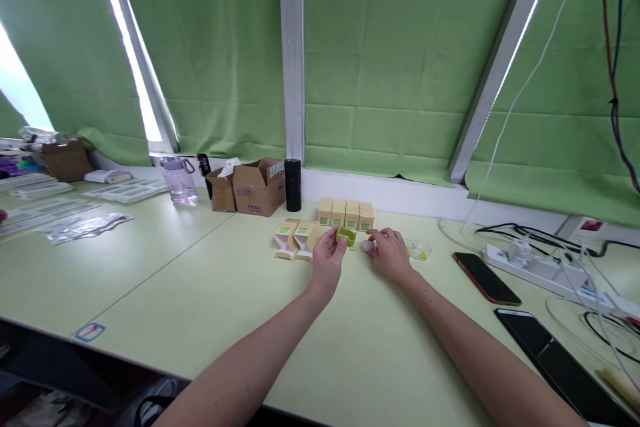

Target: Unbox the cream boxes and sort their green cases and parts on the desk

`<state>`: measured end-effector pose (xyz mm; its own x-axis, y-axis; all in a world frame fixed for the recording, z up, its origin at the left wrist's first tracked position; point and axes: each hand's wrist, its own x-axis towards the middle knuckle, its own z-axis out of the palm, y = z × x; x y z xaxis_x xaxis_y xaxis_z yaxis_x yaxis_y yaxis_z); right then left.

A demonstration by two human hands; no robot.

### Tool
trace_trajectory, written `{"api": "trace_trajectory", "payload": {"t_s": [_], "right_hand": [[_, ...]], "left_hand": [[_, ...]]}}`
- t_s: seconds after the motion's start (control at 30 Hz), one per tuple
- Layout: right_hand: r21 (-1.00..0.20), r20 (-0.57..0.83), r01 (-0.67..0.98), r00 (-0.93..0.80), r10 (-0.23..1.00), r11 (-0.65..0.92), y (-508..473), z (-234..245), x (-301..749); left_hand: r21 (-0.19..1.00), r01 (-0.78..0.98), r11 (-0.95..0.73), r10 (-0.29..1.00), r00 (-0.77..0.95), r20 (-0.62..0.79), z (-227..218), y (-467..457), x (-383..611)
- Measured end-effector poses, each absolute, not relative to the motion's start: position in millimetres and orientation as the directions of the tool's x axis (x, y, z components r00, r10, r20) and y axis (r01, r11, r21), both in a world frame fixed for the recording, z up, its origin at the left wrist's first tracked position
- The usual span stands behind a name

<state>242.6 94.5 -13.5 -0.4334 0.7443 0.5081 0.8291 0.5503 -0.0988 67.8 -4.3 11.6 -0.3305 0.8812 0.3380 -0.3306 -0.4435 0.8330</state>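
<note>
My left hand grips a small green open container between thumb and fingers, raised a little above the table. Close by on the right, my right hand has its fingers curled at a small whitish rounded piece, whose kind I cannot make out. Partly behind that hand lies a clear plastic tray with small yellow bits in it. Left of the green container stand two opened small cartons with green labels. Several closed tan cartons form a row behind my hands.
A black cylinder, an open cardboard box and a purple bottle line the back. Two phones, one a black phone, lie right, beside a power strip with cables. Plastic packets lie left.
</note>
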Motion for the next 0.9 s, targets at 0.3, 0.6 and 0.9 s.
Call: {"api": "trace_trajectory", "payload": {"t_s": [0.3, 0.6, 0.9], "right_hand": [[-0.105, 0.502, 0.834, -0.426, 0.753, 0.542, 92.5, -14.1, 243.3], [-0.201, 0.623, 0.791, -0.352, 0.699, 0.577, 63.0, -4.5, 251.3], [-0.514, 0.758, 0.472, -0.141, 0.636, 0.717, -10.9, -7.4, 235.0]], "left_hand": [[0.823, -0.356, -0.443, 0.885, -0.319, 0.339, 11.5, -3.6, 67.4], [0.825, -0.375, -0.422, 0.902, -0.260, 0.344, 18.5, -11.0, 69.0], [0.855, -0.366, -0.368, 0.927, -0.070, 0.369, 26.4, -31.9, 81.6]]}}
